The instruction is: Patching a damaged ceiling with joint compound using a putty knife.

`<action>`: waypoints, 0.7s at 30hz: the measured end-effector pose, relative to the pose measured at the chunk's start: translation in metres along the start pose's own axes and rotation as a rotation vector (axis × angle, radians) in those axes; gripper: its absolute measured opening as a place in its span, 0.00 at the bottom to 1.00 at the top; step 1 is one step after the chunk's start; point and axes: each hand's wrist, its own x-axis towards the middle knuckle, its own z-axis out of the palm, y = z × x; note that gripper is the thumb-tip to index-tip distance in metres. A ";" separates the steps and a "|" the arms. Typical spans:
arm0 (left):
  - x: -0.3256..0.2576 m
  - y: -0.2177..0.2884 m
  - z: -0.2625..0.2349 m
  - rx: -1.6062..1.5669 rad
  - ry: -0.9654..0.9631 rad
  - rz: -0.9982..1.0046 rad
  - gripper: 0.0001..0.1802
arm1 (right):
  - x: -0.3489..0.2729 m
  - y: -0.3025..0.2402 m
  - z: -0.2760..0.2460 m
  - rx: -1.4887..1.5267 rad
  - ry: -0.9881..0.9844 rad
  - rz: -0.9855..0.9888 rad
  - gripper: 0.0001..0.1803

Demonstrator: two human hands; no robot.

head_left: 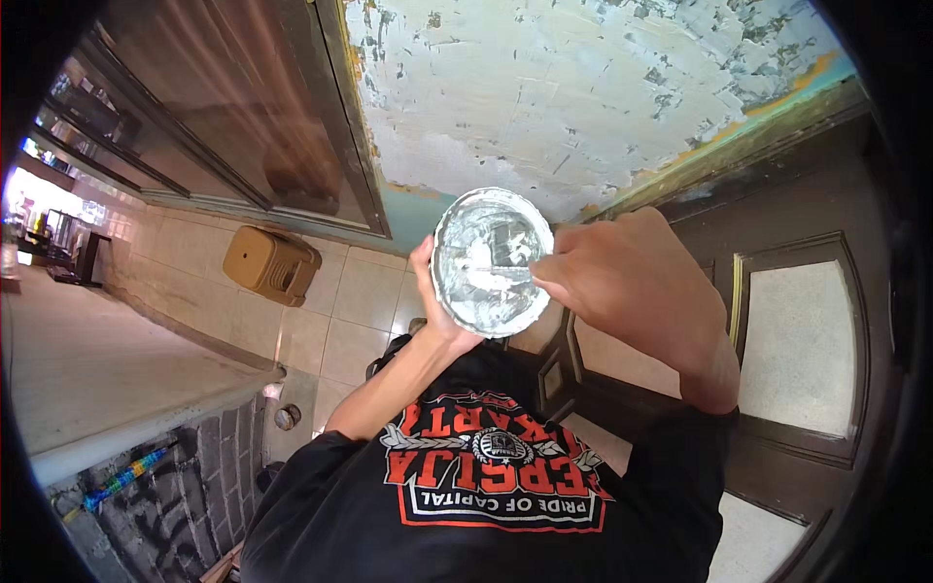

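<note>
My left hand [439, 296] grips a round, clear-looking tub [449, 309] from its left and lower side, thumb near the rim. White paste [476, 255] smears the tub's inside and crusts its rim. Over the tub's right edge, my right hand [622, 277] is closed on a flat scraper [507, 275] smeared with white; its working edge reaches into the paste, and the fingers hide its handle. The tub is held up in front of my chest, close to a patchy wall [525, 107] coated in white with grey-blue spots showing through.
A brown plastic stool [272, 264] stands on the tiled floor [364, 291] to the left. A dark-framed window [243, 97] is at the upper left, and a brown panelled door [777, 457] is close on my right. At the lower left runs a pale ledge [117, 364] above grey brickwork.
</note>
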 end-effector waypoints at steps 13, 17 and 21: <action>-0.017 0.000 -0.012 -0.023 -0.140 -0.123 0.44 | 0.007 0.067 -0.013 0.487 -0.194 0.451 0.09; -0.021 -0.002 -0.007 -0.024 -0.121 -0.218 0.41 | 0.007 0.096 0.029 0.786 -0.305 0.415 0.10; -0.016 -0.002 -0.003 0.010 -0.078 -0.231 0.41 | 0.013 0.085 0.039 0.838 -0.266 0.184 0.11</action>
